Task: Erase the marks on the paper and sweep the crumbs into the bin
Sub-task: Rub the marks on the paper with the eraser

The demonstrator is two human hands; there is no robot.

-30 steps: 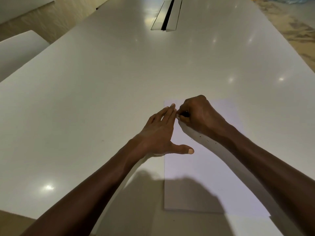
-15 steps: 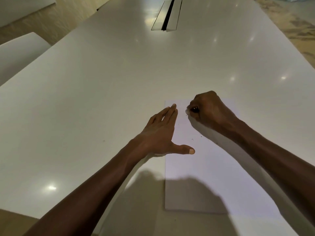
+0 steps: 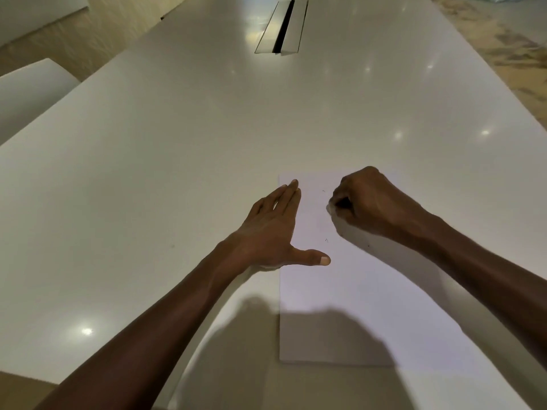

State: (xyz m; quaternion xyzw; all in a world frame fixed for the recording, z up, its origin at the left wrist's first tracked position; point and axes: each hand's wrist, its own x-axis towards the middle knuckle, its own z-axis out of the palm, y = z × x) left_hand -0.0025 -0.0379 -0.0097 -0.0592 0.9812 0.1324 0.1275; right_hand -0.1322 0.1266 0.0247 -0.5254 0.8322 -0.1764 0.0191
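Seen from the head camera, looking forward and down, a long pale glossy table [image 3: 177, 149] fills the view. A white sheet of paper [image 3: 349, 306] lies flat on the near right part of the table, its long side running away from the viewer. The left hand [image 3: 270, 235] rests palm down across the paper's left edge, its fingers [image 3: 288, 192] stretched out flat and close together, pointing away, with the thumb spread wide to the right and lying on the sheet; this hand grips nothing and presses on the paper. The right hand [image 3: 367, 202] is over the far part of the sheet, just right of the left fingertips but apart from them, curled into a tight fist. A small dark object [image 3: 343, 202] shows inside the curled fingers, pinched at the thumb side; too little of it is visible to say what it is. A few tiny dark specks [image 3: 326, 240] lie on the paper between the two hands. At the far middle of the table is a metal cable slot [image 3: 282, 28] with a dark gap. A white chair [image 3: 26, 90] stands off the table's left edge.
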